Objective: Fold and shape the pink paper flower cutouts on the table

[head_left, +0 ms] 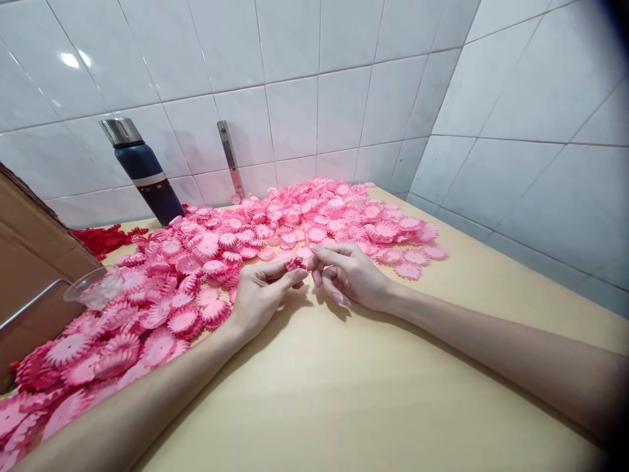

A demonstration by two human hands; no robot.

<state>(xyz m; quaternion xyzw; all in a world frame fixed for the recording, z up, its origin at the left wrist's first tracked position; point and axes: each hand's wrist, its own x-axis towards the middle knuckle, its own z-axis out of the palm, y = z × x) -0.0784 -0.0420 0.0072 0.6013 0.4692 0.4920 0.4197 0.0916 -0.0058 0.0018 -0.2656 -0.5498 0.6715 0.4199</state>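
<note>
Between the thumb and fingers of my left hand (pixel 265 292) is a small dark pink piece (pixel 295 264), pinched at the fingertips. My right hand (pixel 346 272) is just to its right, thumb and index finger pressed together at the tips and the other fingers loosely curled. Whatever those fingertips hold, if anything, is too small to make out. Behind and to the left of both hands spreads a large heap of pink scalloped discs (pixel 206 246), many with a small hole at the centre.
A dark blue bottle (pixel 147 174) with a steel cap stands near the tiled wall (pixel 289 118). Red pieces (pixel 105 240) lie beside it. A clear plastic container (pixel 98 288) and a cardboard box (pixel 42 262) are at the left of the pale yellow table (pixel 344 393).
</note>
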